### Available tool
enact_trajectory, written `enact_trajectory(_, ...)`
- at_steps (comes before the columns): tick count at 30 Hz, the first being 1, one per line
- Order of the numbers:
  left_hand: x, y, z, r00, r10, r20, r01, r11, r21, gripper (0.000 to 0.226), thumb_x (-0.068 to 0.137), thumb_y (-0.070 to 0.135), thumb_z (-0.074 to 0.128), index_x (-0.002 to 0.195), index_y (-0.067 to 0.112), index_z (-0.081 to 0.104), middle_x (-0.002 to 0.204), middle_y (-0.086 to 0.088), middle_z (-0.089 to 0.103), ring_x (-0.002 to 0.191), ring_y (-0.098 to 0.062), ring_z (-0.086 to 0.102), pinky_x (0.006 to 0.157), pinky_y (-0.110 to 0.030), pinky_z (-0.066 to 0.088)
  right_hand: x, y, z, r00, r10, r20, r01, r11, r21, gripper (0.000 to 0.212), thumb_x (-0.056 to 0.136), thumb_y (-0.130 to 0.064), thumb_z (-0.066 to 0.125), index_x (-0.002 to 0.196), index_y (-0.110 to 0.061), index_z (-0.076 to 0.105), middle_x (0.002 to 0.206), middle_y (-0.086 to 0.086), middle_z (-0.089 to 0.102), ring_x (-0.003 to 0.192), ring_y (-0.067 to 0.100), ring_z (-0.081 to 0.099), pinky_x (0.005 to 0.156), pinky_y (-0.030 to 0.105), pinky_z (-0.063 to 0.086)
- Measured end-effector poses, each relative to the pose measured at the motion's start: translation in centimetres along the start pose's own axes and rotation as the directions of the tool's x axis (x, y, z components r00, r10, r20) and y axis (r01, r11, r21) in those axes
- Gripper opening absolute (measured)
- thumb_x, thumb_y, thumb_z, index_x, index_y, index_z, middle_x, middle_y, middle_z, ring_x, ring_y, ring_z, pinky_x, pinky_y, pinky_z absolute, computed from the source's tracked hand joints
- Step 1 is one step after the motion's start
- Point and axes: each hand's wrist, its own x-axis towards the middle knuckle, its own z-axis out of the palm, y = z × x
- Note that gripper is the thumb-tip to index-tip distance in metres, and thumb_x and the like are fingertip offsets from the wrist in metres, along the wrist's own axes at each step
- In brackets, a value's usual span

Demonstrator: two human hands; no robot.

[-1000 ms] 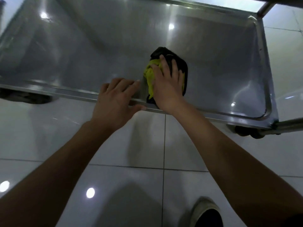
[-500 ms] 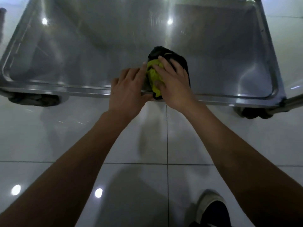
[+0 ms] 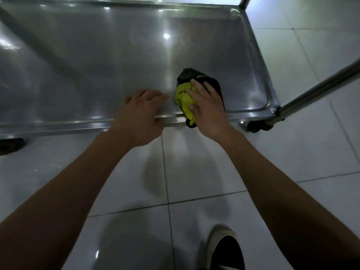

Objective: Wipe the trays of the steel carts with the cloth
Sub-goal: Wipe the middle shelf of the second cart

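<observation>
Pressing crumpled yellow-blk cloth (image 3: 184,99), shiny steel tray (image 3: 116,55)

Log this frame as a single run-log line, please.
phase: wiping | right hand: presses cloth on tray by near rim | left hand: rests on near rim, holds nothing
</observation>
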Motion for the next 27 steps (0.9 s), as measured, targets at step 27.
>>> enact_trajectory(27, 2.5, -2.2, 0.7, 0.971, -0.157, -0.183, 0.186, 0.97, 0.154, 0.022, 0.091, 0.028, 0.062, 0.109, 0.02, 0.073, 0.122, -0.004, 0.066, 0.11, -0.035, 0.057, 0.093, -0.048, 0.039, 3.0, 5.4, -1.9, 0.986, 0.161, -0.045, -0.165, 0.981, -0.102, 0.053, 0.102, -0.02, 0.045, 0.153, -0.025, 0.033, 0.167, -0.001, 0.009, 0.152, 0.033, 0.005, 0.122, 0.052, 0.01)
